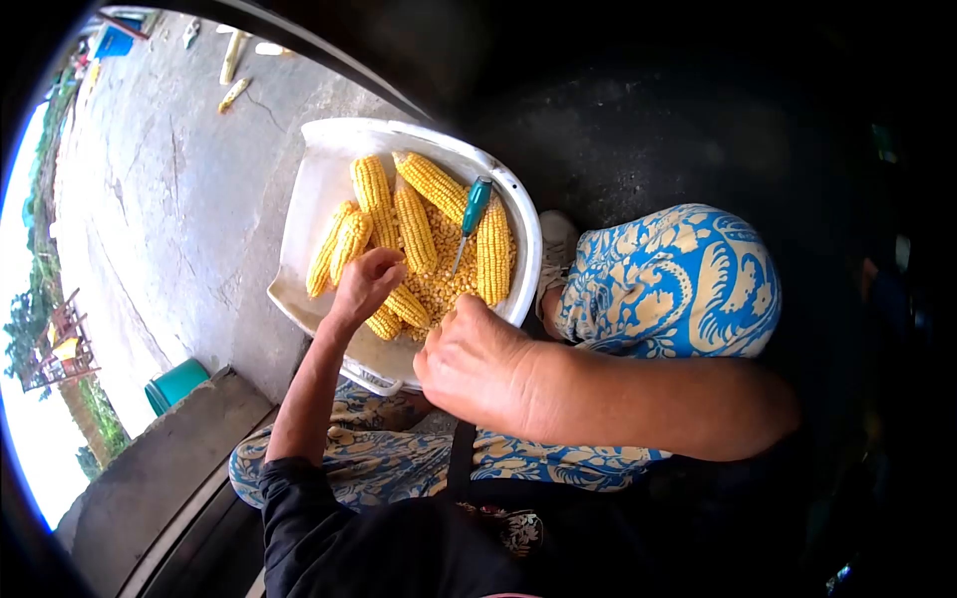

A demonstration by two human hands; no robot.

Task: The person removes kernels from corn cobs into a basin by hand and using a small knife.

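Note:
A white basin (289, 199) in front of me holds several yellow corn cobs (416, 231) over a layer of loose corn kernels (434, 296). My left hand (369, 284) is over the basin's near left part, its fingers curled together beside a corn cob (351, 242); whatever they grip, if anything, is hidden. Closed into a fist, my right hand (474, 354) hangs above the near right rim, and its contents cannot be seen. A screwdriver (477, 204) with a teal handle lies on the corn, its metal shaft pointing towards me.
My knees in blue patterned trousers (678, 284) flank the basin. Grey concrete floor (199, 149) stretches to the left, with a few cobs (233, 96) lying far off. A green bucket (176, 385) stands beside a low concrete ledge (169, 468).

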